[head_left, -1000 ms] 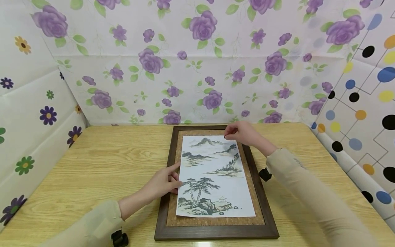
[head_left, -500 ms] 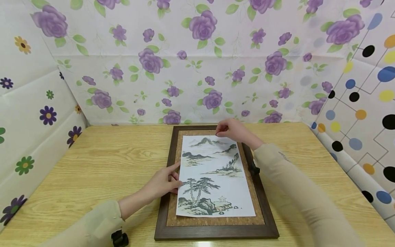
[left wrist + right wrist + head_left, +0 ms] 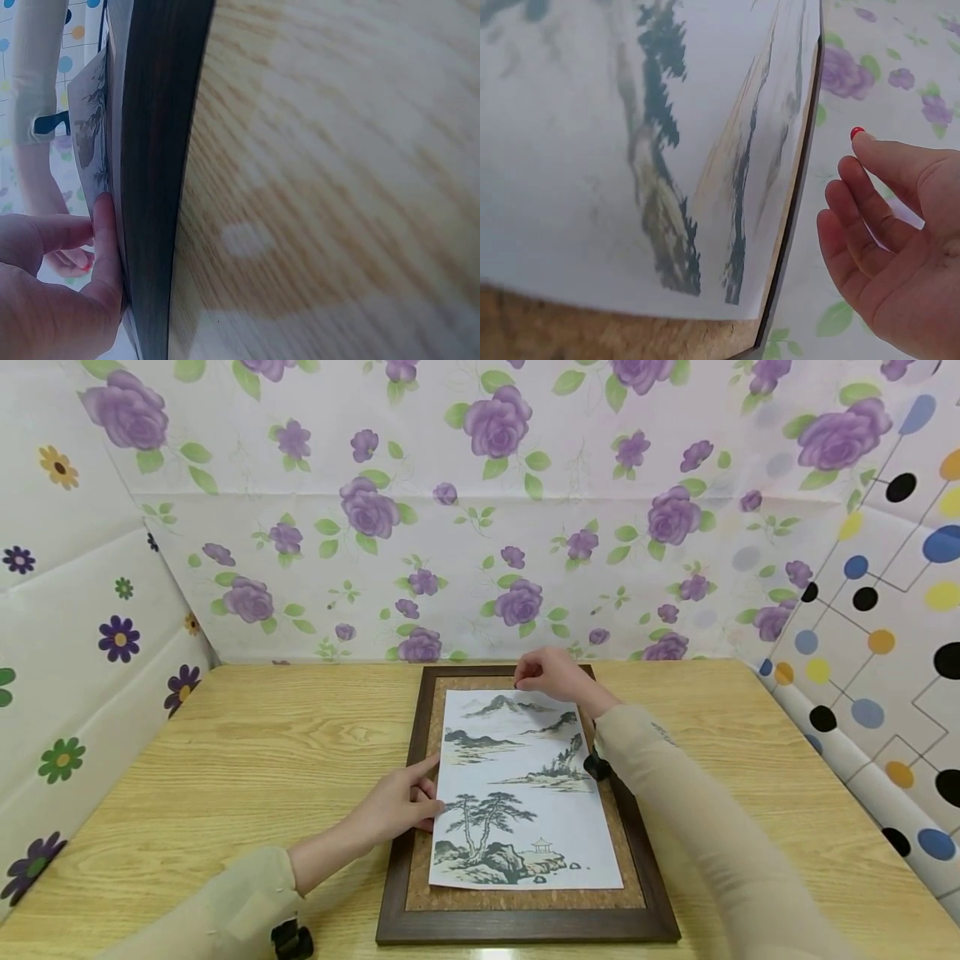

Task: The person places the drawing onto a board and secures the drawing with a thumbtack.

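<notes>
A white sheet printed with an ink landscape painting (image 3: 555, 818) lies on a dark-framed cork board (image 3: 525, 925). My left hand (image 3: 401, 802) rests at the sheet's left edge, index finger and thumb stretched out on it; in the left wrist view those fingers (image 3: 106, 232) touch the paper beside the frame. At the sheet's top edge, near its middle, my right hand (image 3: 555, 675) pinches a small red pushpin (image 3: 857, 133) between thumb and index finger. The pin's point is hidden. The other right-hand fingers (image 3: 847, 199) are loosely bent.
The board lies on a light wood-grain table (image 3: 300, 727). A purple-rose sheet (image 3: 315, 443) hangs behind it, with a flower-printed sheet (image 3: 82, 652) at left and a dotted sheet (image 3: 847, 635) at right. Black straps (image 3: 291, 938) are on both wrists.
My right hand has moved left along the sheet's top edge, from near its right corner to near the middle, still pinching the pin. My left hand and the sheet stay put.
</notes>
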`<state>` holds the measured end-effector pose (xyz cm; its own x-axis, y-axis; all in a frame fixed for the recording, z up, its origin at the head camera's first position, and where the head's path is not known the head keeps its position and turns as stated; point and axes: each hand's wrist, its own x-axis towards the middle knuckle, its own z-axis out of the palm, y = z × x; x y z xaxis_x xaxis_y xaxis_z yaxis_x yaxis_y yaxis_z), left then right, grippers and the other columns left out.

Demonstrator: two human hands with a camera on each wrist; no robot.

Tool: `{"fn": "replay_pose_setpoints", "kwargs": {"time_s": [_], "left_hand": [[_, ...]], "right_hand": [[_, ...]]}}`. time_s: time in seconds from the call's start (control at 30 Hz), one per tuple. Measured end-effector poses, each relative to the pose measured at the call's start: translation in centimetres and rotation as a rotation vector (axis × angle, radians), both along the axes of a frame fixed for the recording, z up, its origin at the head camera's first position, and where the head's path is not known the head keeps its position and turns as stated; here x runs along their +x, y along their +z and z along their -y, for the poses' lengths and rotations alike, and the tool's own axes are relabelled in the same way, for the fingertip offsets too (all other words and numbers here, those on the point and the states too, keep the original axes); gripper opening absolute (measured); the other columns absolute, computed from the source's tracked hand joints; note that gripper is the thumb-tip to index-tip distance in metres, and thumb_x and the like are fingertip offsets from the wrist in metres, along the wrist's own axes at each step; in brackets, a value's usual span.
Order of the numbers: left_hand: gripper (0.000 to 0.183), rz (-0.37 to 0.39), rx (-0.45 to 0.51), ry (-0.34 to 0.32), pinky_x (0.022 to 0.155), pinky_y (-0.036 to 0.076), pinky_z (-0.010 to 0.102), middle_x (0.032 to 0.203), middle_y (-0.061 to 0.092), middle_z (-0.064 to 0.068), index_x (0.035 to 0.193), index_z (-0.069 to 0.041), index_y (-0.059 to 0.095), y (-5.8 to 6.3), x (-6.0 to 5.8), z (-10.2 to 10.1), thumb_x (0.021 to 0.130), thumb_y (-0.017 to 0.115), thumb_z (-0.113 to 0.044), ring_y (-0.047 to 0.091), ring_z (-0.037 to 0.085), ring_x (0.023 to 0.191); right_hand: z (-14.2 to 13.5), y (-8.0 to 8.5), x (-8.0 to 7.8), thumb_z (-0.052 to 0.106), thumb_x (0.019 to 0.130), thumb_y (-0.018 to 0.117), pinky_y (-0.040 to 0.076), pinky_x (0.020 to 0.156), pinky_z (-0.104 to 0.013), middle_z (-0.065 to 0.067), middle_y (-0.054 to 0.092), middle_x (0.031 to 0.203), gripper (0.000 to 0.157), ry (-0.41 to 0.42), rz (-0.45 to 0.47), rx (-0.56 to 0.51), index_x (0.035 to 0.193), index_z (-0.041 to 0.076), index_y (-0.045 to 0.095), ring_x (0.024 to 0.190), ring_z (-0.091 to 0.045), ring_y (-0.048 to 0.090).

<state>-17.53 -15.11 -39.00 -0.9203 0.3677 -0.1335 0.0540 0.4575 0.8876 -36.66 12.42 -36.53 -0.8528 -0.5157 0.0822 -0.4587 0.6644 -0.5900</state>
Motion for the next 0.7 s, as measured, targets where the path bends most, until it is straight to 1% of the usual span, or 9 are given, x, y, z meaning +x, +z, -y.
{"fn": "replay_pose_setpoints", "kwargs": {"time_s": [0.17, 0.27, 0.4, 0.53, 0.7], "left_hand": [[0.076, -0.003, -0.001, -0.001, 0.067, 0.062, 0.029, 0.089, 0.057, 0.009, 0.156, 0.001, 0.025, 0.0, 0.0, 0.0, 0.09, 0.063, -0.002, 0.062, 0.015, 0.072], [0.076, -0.009, -0.004, -0.002, 0.067, 0.062, 0.029, 0.088, 0.057, 0.009, 0.155, 0.001, 0.025, 0.0, 0.0, 0.0, 0.09, 0.063, -0.002, 0.062, 0.015, 0.071], [0.075, -0.008, -0.007, -0.001, 0.067, 0.062, 0.029, 0.088, 0.058, 0.009, 0.155, 0.001, 0.026, 0.0, 0.0, 0.0, 0.09, 0.064, -0.002, 0.062, 0.014, 0.071], [0.076, -0.007, -0.004, -0.001, 0.067, 0.062, 0.029, 0.088, 0.058, 0.009, 0.155, 0.001, 0.026, 0.0, 0.0, 0.0, 0.09, 0.064, -0.002, 0.062, 0.014, 0.072], [0.076, -0.008, 0.001, -0.005, 0.067, 0.062, 0.029, 0.088, 0.058, 0.01, 0.155, 0.002, 0.025, -0.1, 0.0, 0.1, 0.09, 0.064, -0.002, 0.062, 0.014, 0.072]], "right_hand": [[0.3, -0.5, -0.7, 0.014, 0.094, 0.068, 0.051, 0.073, -0.028, -0.006, 0.072, 0.091, 0.005, -0.003, 0.006, 0.001, 0.092, 0.011, 0.072, 0.081, -0.019, 0.064], [0.2, -0.6, -1.1, 0.013, 0.093, 0.068, 0.051, 0.074, -0.028, -0.005, 0.073, 0.09, 0.005, 0.019, 0.01, -0.017, 0.091, 0.012, 0.073, 0.08, -0.017, 0.065], [0.1, -1.0, -1.3, 0.011, 0.093, 0.067, 0.048, 0.069, -0.025, -0.004, 0.072, 0.086, 0.006, 0.053, 0.011, -0.053, 0.089, 0.011, 0.072, 0.072, -0.012, 0.06], [0.2, -1.5, -1.6, 0.011, 0.095, 0.065, 0.045, 0.068, -0.025, -0.008, 0.071, 0.09, 0.008, 0.023, 0.049, -0.034, 0.094, 0.008, 0.071, 0.071, -0.013, 0.055], [0.3, -2.0, -1.7, 0.011, 0.097, 0.062, 0.043, 0.066, -0.024, -0.012, 0.07, 0.093, 0.011, 0.001, 0.071, -0.008, 0.098, 0.004, 0.07, 0.071, -0.014, 0.053]]}}
